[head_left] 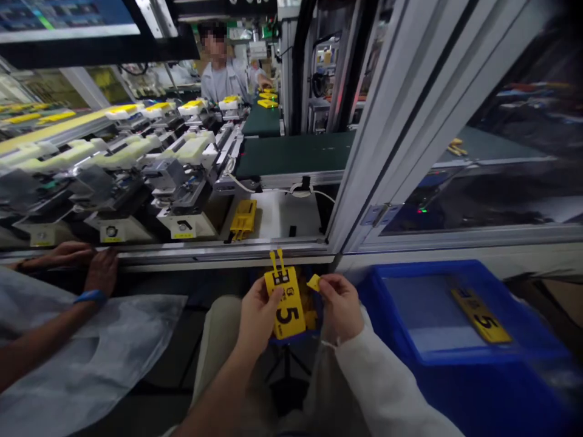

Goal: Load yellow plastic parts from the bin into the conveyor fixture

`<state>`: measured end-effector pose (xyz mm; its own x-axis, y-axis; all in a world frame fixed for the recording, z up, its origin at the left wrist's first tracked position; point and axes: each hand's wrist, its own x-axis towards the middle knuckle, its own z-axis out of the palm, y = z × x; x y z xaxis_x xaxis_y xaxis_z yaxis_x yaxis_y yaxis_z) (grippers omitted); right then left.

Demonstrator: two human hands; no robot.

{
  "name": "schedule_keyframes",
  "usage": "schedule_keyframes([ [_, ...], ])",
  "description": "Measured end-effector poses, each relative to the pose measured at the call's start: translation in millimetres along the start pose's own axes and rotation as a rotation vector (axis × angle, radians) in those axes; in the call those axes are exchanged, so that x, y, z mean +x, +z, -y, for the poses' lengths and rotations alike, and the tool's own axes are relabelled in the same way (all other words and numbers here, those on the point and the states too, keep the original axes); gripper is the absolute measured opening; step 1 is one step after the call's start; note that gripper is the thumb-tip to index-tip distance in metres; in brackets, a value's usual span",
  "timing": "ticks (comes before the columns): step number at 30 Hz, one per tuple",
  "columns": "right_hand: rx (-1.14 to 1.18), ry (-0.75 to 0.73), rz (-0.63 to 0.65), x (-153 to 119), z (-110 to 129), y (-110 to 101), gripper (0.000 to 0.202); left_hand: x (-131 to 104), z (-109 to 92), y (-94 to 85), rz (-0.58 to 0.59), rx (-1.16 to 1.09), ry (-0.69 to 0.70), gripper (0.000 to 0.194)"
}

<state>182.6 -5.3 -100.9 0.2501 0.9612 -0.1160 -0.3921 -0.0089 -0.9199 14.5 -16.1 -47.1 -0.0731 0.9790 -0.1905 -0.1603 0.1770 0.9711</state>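
My left hand point(260, 312) is closed around a flat yellow plastic case point(291, 315) marked with a black "5". Two thin yellow prongs stick up from the case's top edge, beside a small dark slot. Just to the right, my right hand point(342, 303) pinches a small yellow piece point(314, 282), apart from the case. Below and behind the case, partly hidden by it, several yellow pieces point(311, 315) lie in a blue container between my knees.
A blue bin point(387, 315) at right holds another yellow case point(483, 315). A yellow part point(245, 217) lies on the machine ledge ahead. At left rest another person's hands point(98, 267), near a row of fixtures point(182, 218). A person point(223, 76) stands beyond the green conveyor point(296, 152).
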Motion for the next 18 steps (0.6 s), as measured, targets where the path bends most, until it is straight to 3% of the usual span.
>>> schedule_keyframes([
  [3,-0.309,-0.203,0.162,-14.5,30.8,12.1,0.018,-15.8,12.5,-12.1,0.057,0.028,-0.071,0.041],
  [5,-0.345,-0.203,0.215,-21.8,41.9,23.2,0.019,-22.3,11.5,-17.7,0.081,0.05,-0.079,0.041],
  [8,-0.322,-0.104,0.299,-28.9,46.8,35.4,0.02,-28.7,5.2,-25.2,0.08,0.082,-0.054,0.038],
  [11,-0.462,-0.09,0.459,-34.5,47.4,41.4,0.02,-32.8,2.6,-34.0,0.062,0.122,-0.022,0.036],
  [14,-0.587,-0.168,0.531,-41.2,49.4,46.3,0.018,-35.6,5.5,-42.5,0.044,0.156,-0.003,0.038],
  [18,-0.692,-0.296,0.532,-49.1,52.0,53.5,0.015,-38.9,8.6,-50.5,0.034,0.179,0.016,0.041],
])
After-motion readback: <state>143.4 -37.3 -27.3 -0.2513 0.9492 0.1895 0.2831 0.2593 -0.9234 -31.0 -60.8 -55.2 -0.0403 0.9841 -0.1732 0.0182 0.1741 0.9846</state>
